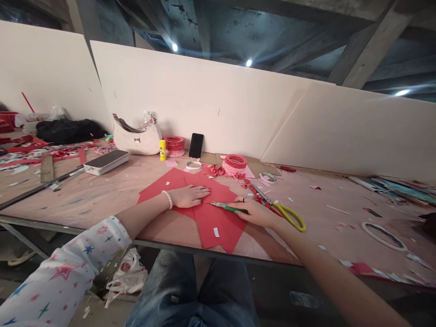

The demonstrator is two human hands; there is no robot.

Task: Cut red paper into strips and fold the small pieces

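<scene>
Seated person at the desk [102, 200], near its front edge. The left hand [189, 196] lies palm-down on overlapping red paper sheets [207, 222], fingers extended and flat, gripping nothing. The right hand [257, 212] has its fingers closed around a green-handled tool [229, 208], whose tip rests on the sheets. Yellow-handled scissors [288, 213] lie just beside the right hand, toward the right edge.

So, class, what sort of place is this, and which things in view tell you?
Likely a paper-craft workshop: the left hand presses red paper, the right hand holds a green-handled tool, and scissors, tape rolls and scraps litter the table.
</scene>
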